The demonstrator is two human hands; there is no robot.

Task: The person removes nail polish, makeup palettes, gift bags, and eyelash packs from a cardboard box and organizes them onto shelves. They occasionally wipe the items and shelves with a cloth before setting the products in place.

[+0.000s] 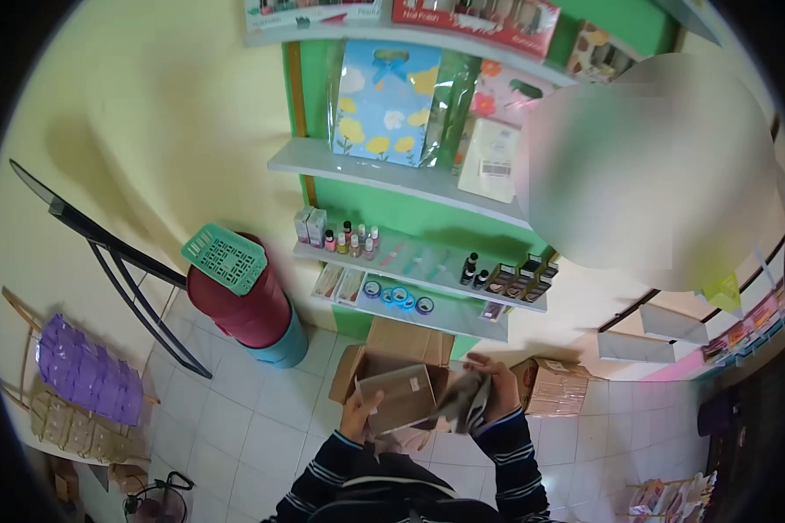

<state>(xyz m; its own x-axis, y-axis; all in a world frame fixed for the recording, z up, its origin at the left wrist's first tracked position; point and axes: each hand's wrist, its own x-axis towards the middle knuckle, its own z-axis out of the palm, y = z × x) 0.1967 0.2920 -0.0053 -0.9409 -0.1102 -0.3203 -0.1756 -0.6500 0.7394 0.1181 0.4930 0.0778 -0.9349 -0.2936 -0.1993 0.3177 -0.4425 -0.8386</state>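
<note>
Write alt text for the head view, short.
Seen from above, a person in a striped sweater holds a small cardboard box in the left hand and a bundle of flat packets in the right hand, over an open carton on the tiled floor. Behind stand green wall shelves with small bottles and tape rolls.

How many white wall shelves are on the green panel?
4: top white wall shelf with boxes, second with the flowered bag, third with small bottles, lowest with tape rolls. A blurred patch may hide more.
</note>
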